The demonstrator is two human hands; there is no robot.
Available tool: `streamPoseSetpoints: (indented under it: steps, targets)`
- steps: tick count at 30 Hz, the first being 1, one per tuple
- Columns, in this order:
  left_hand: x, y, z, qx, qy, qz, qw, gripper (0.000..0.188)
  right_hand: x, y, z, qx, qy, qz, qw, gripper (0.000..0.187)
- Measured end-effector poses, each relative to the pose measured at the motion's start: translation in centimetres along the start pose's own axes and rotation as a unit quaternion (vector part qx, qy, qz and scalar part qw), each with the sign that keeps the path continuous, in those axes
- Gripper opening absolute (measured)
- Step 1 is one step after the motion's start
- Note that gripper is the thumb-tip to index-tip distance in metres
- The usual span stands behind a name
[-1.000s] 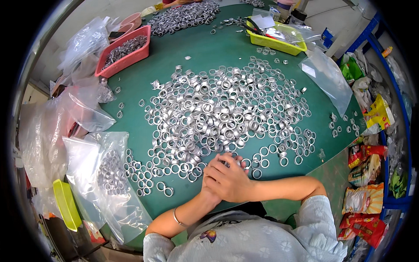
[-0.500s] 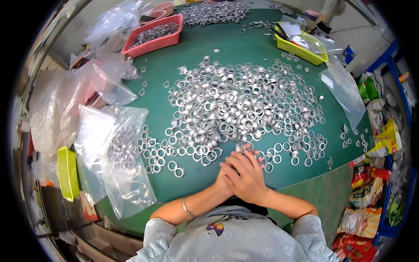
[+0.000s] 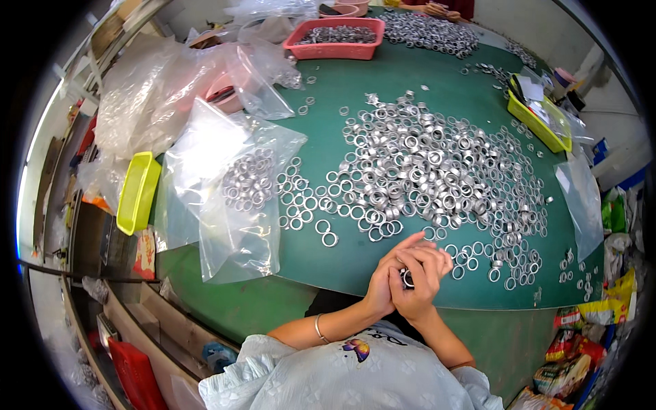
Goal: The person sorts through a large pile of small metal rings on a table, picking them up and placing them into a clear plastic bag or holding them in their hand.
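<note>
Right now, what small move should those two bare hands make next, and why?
Probably press the bare left hand and the bare right hand slightly closer together: at least one silvery round metal ring shows in the gap between them and might slip out.

An open lane of green table [image 3: 362, 78] passes between a red basket [image 3: 333, 52] and heaped metal rings [image 3: 437, 164], which block the middle; a plastic bag [image 3: 239, 253] obstructs the left, a yellow basket [image 3: 536, 126] the far right; free room lines the near edge beside the bag.
</note>
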State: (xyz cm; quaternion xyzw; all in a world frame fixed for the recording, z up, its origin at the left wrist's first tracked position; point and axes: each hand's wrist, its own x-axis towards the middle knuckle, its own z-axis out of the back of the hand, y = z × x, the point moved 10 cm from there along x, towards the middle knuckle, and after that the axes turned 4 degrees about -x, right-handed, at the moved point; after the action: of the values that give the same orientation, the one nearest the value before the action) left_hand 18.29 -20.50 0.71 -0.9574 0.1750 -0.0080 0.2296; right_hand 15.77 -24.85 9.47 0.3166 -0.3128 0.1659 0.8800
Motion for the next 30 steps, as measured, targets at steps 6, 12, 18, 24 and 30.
streamPoseSetpoints:
  steps: [6, 12, 18, 24, 30]
  targets:
    - [-1.9, -0.2, 1.2, -0.017, -0.110, 0.003, 0.994, 0.040, 0.3, -0.2, 0.2, 0.044, -0.045, -0.070, 0.996, 0.018]
    - [-2.6, -1.0, 3.1, 0.103, -0.106, -0.044, 0.988, 0.035, 0.7, 2.0, -1.3, 0.017, 0.015, -0.036, 0.999, 0.015]
    - [-2.8, -2.0, 2.6, 0.010, -0.110, -0.006, 0.994, 0.032, 1.7, 4.3, -1.8, 0.057, 0.034, 0.015, 0.998, 0.014]
    - [-4.2, -1.6, 3.6, -0.307, -0.196, 0.119, 0.924, 0.028, 3.6, 4.2, -1.5, 0.097, 0.014, 0.028, 0.995, 0.011]
    - [-8.9, -5.5, 6.3, -0.367, -0.220, 0.080, 0.900, 0.025, 6.1, 4.0, -7.4, 0.038, 0.243, 0.108, 0.963, 0.016]
